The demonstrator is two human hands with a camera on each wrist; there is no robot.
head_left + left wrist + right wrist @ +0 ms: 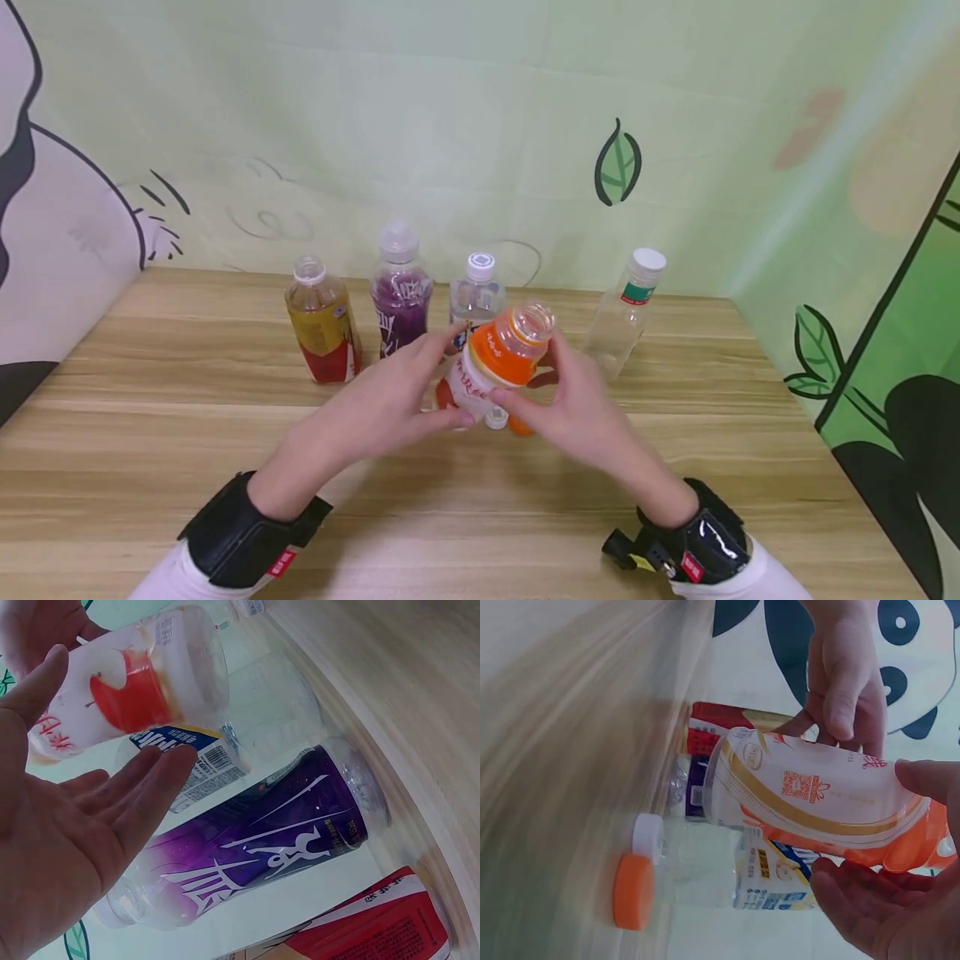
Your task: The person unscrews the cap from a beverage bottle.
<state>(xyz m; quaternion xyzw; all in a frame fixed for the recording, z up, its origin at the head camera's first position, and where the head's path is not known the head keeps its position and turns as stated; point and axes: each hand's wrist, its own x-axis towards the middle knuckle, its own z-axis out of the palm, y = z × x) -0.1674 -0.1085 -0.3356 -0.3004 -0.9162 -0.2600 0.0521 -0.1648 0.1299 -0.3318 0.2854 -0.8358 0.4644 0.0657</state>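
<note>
Fingers (840, 900) clamped round an orange-white bottle (491, 358) (right hand (577, 402)), loosely apart near it (left hand (390, 390)). Shows up tilted, smack mid-frame. Just below that, white cap (496, 418) and orange cap (520, 427); further back, purple bottle (402, 307) left of centre.

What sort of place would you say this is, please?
Probably an indoor recording set-up: a wood-grain table stands against a cartoon-printed backdrop, and black straps are worn on both wrists.

Wood-grain surface (187, 433) bears red-and-gold bottle (322, 337), purple bottle (402, 300), blue-labelled bottle (477, 298) and green-banded bottle (617, 329), all upright; white cap (496, 419) beside orange cap (521, 427).
</note>
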